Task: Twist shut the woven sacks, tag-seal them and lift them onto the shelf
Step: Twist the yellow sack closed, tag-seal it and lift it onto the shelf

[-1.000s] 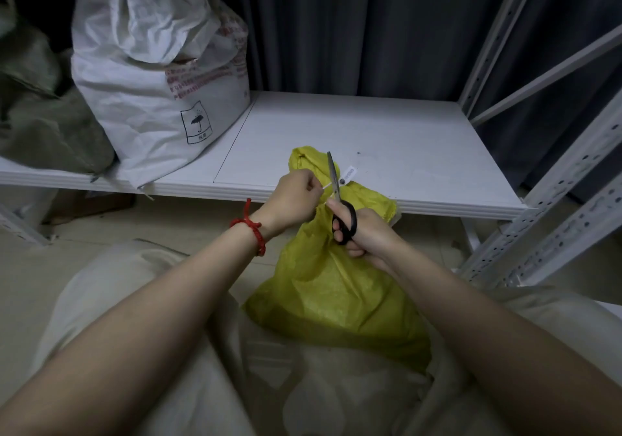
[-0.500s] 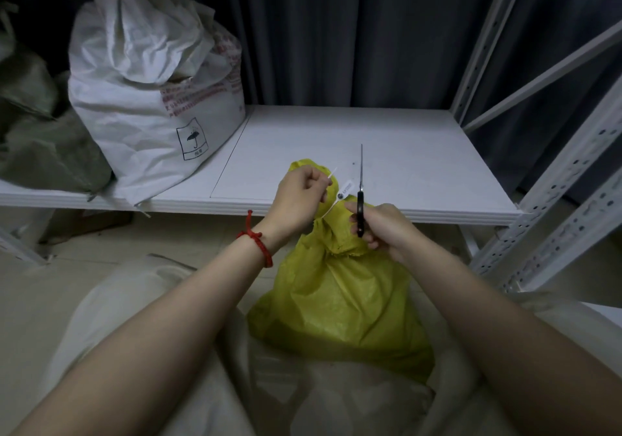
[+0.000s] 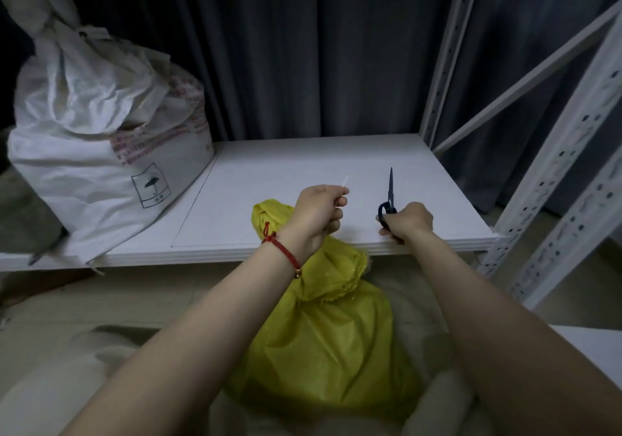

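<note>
**Yellow woven sack (image 3: 323, 334) sits with its neck gathered, just below the shelf (image 3: 286, 173) front edge.**
The left grip (image 3: 318, 215) pinches a thin white strip (image 3: 345, 182) above the shelf. The right grip (image 3: 409, 221) clasps black-handled scissors (image 3: 389, 196), blades together and pointing up. A white printed sack (image 3: 101, 152) stands on the shelf's left side.

Both bare forearms reach forward, well apart. The left hand (image 3: 318, 215) is curled, its thumb and forefinger pinching a thin white strip (image 3: 345, 182); a red cord (image 3: 284, 250) circles the wrist. The right hand (image 3: 409, 221) grips scissors (image 3: 389, 196) by the handles, blades together.
</note>
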